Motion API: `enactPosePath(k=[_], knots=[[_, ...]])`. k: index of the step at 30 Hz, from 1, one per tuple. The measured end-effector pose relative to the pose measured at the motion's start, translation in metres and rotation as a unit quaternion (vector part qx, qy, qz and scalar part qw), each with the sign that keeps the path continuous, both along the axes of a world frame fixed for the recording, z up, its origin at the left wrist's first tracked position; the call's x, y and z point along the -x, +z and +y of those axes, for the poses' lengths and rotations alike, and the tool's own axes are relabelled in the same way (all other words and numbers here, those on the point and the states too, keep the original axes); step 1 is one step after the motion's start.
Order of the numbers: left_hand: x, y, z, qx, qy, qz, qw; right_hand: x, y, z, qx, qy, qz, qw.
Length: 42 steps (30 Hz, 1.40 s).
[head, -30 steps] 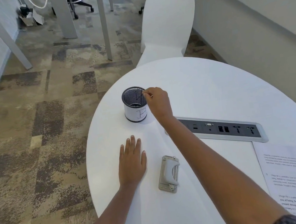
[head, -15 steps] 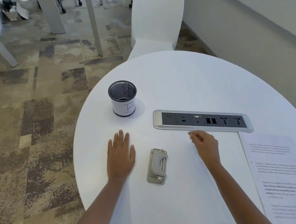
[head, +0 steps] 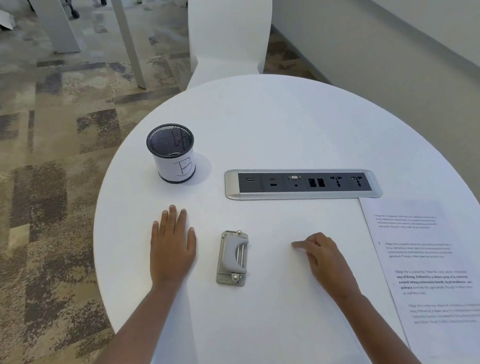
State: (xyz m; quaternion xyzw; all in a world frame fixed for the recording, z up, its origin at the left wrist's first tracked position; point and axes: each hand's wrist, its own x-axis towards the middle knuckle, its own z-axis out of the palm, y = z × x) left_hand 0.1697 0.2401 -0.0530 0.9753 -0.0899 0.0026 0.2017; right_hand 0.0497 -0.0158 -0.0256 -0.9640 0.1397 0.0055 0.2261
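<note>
Left hand [head: 171,248]: I see it flat on the table [head: 270,119], fingers straight, holding nothing.
Right hand [head: 325,257]: loosely curled, forefinger on the table, nothing held.
Punch [head: 232,258]: between both hands, untouched, nearer the left.
Cup [head: 172,155]: far left, upright.

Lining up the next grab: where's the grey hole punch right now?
In the head view, the grey hole punch lies on the table between the left hand and the right hand, touched by neither, on the near side of the socket panel.
</note>
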Motion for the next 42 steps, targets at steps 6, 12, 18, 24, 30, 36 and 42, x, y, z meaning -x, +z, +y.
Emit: enactPosePath(k=[6,12,18,24,30,36,42], knots=[[0.001,0.001,0.000,-0.001,-0.002,0.007,1.000,0.017,0.002,0.002,0.010,0.012,-0.007,1.000],[0.001,0.001,0.000,-0.010,-0.005,0.008,1.000,0.021,-0.002,0.008,-0.015,-0.037,-0.027,0.999],[0.001,-0.001,0.001,-0.004,-0.002,0.001,1.000,0.011,0.000,0.005,-0.003,-0.026,-0.018,0.999],[0.001,-0.001,0.000,-0.003,-0.003,0.000,1.000,0.007,0.002,0.007,0.079,0.025,-0.011,0.996],[0.000,-0.002,0.000,0.000,0.000,-0.009,1.000,-0.003,-0.005,0.006,-0.027,-0.066,-0.026,0.997],[0.000,-0.003,-0.001,-0.001,-0.001,-0.016,1.000,-0.043,0.009,0.020,-0.175,-0.151,-0.077,0.970],[-0.002,-0.003,0.000,-0.017,-0.006,-0.022,1.000,-0.111,0.052,0.060,-0.228,-0.095,-0.151,0.957]])
